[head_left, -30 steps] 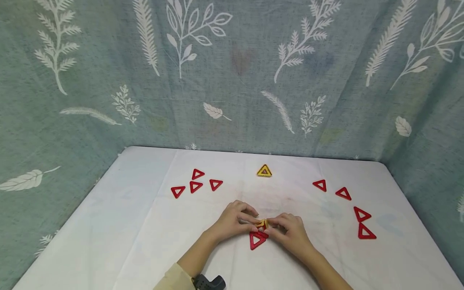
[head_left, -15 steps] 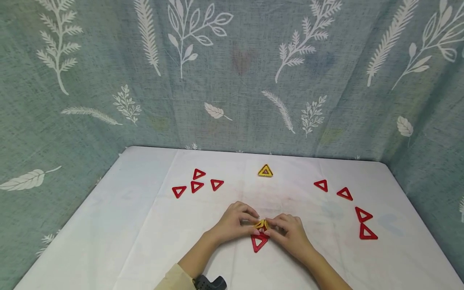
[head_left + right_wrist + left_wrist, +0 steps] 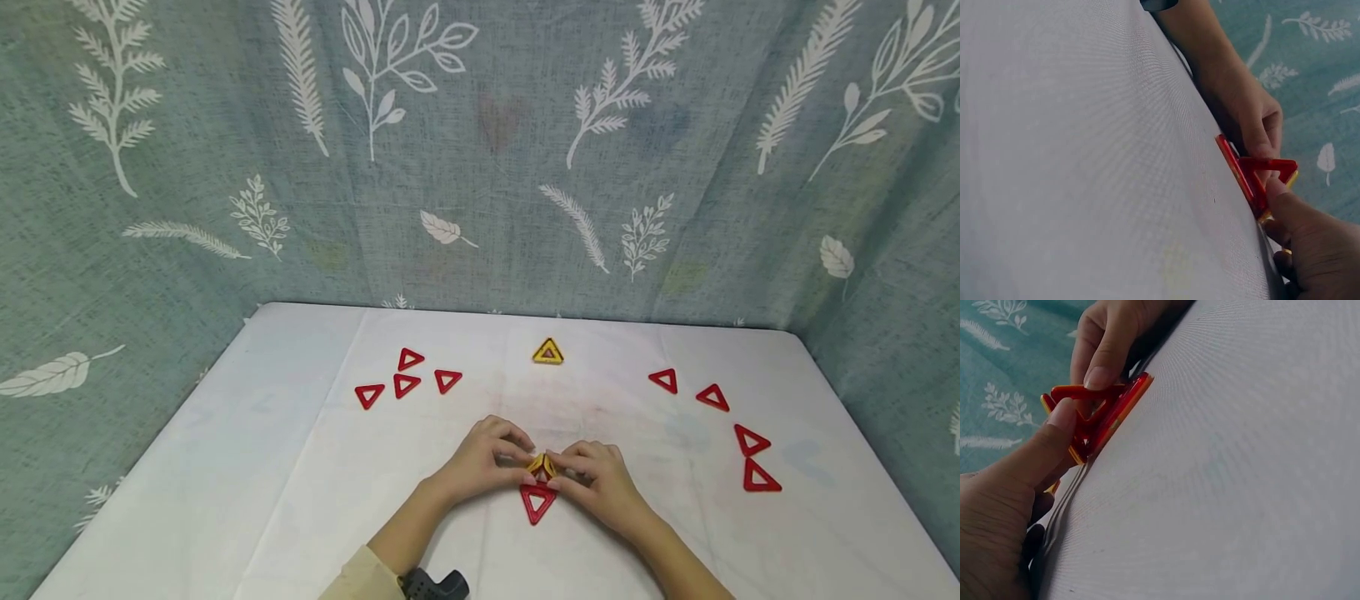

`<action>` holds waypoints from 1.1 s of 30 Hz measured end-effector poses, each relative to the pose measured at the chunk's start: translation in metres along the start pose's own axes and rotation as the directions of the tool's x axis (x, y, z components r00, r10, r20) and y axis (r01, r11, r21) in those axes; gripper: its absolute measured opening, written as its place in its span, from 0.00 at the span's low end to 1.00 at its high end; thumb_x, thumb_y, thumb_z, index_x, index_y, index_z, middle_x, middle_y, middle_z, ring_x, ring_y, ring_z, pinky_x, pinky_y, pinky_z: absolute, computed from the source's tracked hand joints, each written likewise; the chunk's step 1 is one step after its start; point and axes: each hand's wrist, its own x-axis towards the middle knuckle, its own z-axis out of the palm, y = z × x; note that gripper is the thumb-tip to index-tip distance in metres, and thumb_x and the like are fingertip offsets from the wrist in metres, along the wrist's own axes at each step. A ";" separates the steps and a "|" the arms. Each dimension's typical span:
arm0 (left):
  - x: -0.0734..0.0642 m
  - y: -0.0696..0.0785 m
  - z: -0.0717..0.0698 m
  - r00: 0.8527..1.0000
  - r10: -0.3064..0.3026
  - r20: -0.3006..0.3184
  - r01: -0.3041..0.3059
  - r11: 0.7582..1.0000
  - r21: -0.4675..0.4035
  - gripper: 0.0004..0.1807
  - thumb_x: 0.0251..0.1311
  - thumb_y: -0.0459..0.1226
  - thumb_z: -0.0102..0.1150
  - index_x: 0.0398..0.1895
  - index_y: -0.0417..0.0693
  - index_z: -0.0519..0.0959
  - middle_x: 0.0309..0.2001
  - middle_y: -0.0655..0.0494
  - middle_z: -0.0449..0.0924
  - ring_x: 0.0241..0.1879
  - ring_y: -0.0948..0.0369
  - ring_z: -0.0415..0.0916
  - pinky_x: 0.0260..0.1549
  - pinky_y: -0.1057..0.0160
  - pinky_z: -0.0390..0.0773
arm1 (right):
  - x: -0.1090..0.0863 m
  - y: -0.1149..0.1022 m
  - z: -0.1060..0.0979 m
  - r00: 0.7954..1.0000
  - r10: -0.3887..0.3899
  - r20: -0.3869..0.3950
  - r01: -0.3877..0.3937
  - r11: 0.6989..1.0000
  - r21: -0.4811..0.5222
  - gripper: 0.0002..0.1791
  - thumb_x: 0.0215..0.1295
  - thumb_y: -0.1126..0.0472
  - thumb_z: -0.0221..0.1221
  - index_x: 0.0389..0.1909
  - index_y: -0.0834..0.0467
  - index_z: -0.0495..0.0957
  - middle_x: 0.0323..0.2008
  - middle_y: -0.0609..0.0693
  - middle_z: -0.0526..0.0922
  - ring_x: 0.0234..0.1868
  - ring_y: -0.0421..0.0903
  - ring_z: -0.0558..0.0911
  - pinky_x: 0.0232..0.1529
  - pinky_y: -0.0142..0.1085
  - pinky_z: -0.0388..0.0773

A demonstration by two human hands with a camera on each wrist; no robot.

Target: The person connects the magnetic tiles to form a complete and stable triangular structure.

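On the near middle of the table, several red and yellow triangle tiles stand tilted together as a small peaked shape [image 3: 542, 467]. My left hand [image 3: 483, 458] pinches its left side between thumb and fingers. From the right, my right hand [image 3: 602, 482] pinches the other side. One red triangle tile [image 3: 536, 503] lies flat in front, its far edge against the raised tiles. In the left wrist view, an upright red triangle tile [image 3: 1088, 392] shows between both thumbs. The right wrist view has an upright red tile [image 3: 1269, 164] beside the flat one. Fingers hide the back tiles.
Several loose red triangle tiles [image 3: 406, 385] lie at the back left of the white table [image 3: 315, 492]. More red triangle tiles [image 3: 752, 442] are spread along the right. A yellow triangle tile [image 3: 548, 353] lies near the far edge. A patterned curtain [image 3: 480, 167] hangs behind.
The flat red triangle tile has turned so that its point faces me and its far edge lines up with the raised tiles. Both hands stay nearly where they were, still pinching.
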 end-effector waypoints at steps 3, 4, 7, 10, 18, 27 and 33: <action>0.000 -0.001 -0.001 1.000 -0.004 0.011 0.005 0.999 -0.033 0.12 0.48 0.47 0.70 0.34 0.54 0.87 0.43 0.67 0.78 0.48 0.66 0.67 0.49 0.60 0.66 | 0.000 0.001 -0.001 1.000 0.020 0.004 -0.020 1.000 0.024 0.18 0.46 0.58 0.71 0.41 0.54 0.86 0.30 0.37 0.80 0.32 0.32 0.70 0.39 0.36 0.60; 0.000 -0.002 -0.001 1.000 -0.006 0.014 0.007 0.999 -0.043 0.12 0.47 0.47 0.71 0.35 0.55 0.87 0.43 0.67 0.78 0.48 0.66 0.67 0.49 0.60 0.66 | 0.000 0.001 -0.002 1.000 0.027 0.005 -0.028 0.999 0.036 0.17 0.46 0.58 0.71 0.41 0.53 0.86 0.30 0.37 0.80 0.31 0.32 0.70 0.40 0.36 0.60; 0.000 -0.004 -0.001 1.000 -0.019 0.022 0.020 0.998 -0.061 0.15 0.46 0.47 0.72 0.38 0.55 0.87 0.44 0.66 0.78 0.49 0.66 0.67 0.50 0.60 0.66 | -0.001 0.001 -0.003 0.999 0.047 0.012 -0.048 0.997 0.067 0.15 0.46 0.59 0.71 0.39 0.52 0.87 0.30 0.37 0.81 0.32 0.32 0.70 0.40 0.36 0.60; 0.000 -0.005 -0.001 0.999 -0.028 0.034 0.029 0.999 -0.041 0.22 0.43 0.48 0.73 0.45 0.55 0.85 0.47 0.65 0.77 0.51 0.65 0.67 0.52 0.59 0.66 | -0.001 0.000 -0.003 0.998 0.056 0.023 -0.058 0.995 0.085 0.14 0.46 0.59 0.71 0.38 0.51 0.87 0.31 0.35 0.81 0.33 0.32 0.71 0.41 0.36 0.60; 0.000 -0.007 -0.002 0.996 0.039 0.086 -0.045 0.997 0.062 0.26 0.42 0.51 0.72 0.49 0.59 0.83 0.50 0.65 0.76 0.53 0.64 0.66 0.55 0.57 0.64 | -0.002 -0.002 -0.005 0.996 0.037 0.083 -0.040 0.999 0.030 0.24 0.40 0.46 0.73 0.42 0.47 0.85 0.33 0.35 0.79 0.34 0.32 0.70 0.41 0.38 0.60; -0.001 -0.011 0.001 0.999 0.030 0.033 -0.033 0.997 0.068 0.21 0.35 0.52 0.76 0.35 0.59 0.83 0.45 0.66 0.76 0.50 0.65 0.66 0.53 0.61 0.66 | -0.001 -0.004 -0.010 0.967 0.042 0.250 -0.030 0.998 -0.053 0.40 0.33 0.29 0.68 0.51 0.44 0.79 0.39 0.35 0.72 0.42 0.35 0.67 0.47 0.44 0.61; -0.001 -0.011 0.002 0.999 0.030 0.042 -0.034 0.996 0.086 0.20 0.36 0.52 0.76 0.36 0.60 0.84 0.46 0.66 0.75 0.51 0.65 0.66 0.54 0.60 0.66 | 0.000 0.002 -0.010 0.980 0.055 0.191 -0.052 0.998 -0.020 0.30 0.38 0.42 0.74 0.46 0.49 0.81 0.37 0.37 0.76 0.41 0.36 0.72 0.45 0.42 0.64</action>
